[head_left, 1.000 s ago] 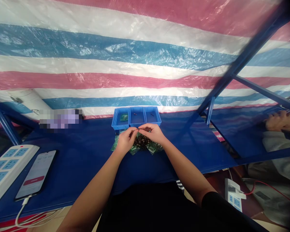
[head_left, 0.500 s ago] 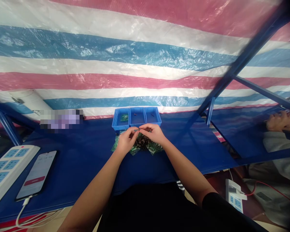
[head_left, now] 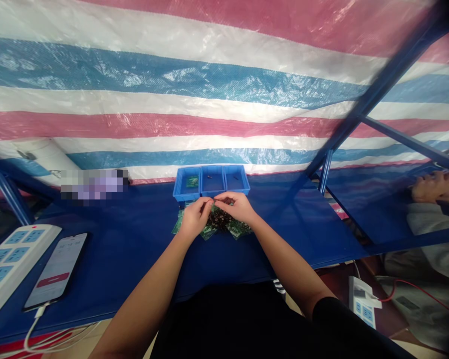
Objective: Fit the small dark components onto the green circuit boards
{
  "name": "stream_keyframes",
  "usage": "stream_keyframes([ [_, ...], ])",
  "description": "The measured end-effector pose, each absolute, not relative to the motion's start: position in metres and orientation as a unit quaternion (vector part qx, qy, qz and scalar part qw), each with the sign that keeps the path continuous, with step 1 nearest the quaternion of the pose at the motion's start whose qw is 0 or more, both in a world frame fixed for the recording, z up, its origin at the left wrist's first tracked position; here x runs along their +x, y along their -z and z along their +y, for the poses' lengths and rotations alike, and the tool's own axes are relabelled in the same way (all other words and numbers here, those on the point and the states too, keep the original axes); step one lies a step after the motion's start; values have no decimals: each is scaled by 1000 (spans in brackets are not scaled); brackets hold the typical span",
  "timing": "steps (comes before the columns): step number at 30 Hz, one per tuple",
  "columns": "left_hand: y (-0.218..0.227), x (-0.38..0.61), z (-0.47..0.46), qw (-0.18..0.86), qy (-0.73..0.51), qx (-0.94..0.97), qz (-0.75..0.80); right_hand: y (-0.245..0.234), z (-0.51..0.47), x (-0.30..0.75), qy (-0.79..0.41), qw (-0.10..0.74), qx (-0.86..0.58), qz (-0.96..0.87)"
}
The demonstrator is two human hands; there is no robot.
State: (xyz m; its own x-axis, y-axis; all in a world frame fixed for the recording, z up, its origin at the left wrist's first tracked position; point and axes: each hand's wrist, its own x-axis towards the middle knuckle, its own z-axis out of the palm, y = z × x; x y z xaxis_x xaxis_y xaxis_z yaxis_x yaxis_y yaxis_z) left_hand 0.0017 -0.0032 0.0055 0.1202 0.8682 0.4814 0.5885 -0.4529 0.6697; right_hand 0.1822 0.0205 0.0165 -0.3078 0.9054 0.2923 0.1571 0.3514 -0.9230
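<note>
My left hand (head_left: 196,217) and my right hand (head_left: 236,205) meet at the fingertips, both pinched around something too small to make out. Below them on the blue table lies a pile of small dark parts (head_left: 220,220). Green pieces that look like circuit boards (head_left: 208,231) surround the pile on both sides, partly hidden by my hands. Just behind stands a blue bin with three compartments (head_left: 187,198). Its left compartment holds a few green pieces (head_left: 192,181); a small dark part (head_left: 209,176) lies in the middle one and another (head_left: 236,177) in the right one.
A phone (head_left: 56,271) on a charging cable and a white power strip (head_left: 18,254) lie at the left. Blue frame bars (head_left: 325,172) stand to the right. Beyond them are another person's hands (head_left: 434,187). A striped sheet (head_left: 209,119) hangs behind.
Both pinched hands have shifted very slightly to the left, still together over the pile. The bin and the parts on the table look the same.
</note>
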Motion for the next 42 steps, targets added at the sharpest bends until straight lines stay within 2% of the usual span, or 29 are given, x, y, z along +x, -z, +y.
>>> stream_keyframes([
  [23, -3, 3, -3, 144, -460, 727, 489, -17, 22, 184, -405, 446, -399, -691],
  [35, -2, 2, -2, 178, -426, 729, 506, -19, 19, 183, -421, 430, -386, -699],
  [42, -1, 3, -2, 180, -447, 729, 486, -18, 21, 184, -419, 439, -394, -691],
])
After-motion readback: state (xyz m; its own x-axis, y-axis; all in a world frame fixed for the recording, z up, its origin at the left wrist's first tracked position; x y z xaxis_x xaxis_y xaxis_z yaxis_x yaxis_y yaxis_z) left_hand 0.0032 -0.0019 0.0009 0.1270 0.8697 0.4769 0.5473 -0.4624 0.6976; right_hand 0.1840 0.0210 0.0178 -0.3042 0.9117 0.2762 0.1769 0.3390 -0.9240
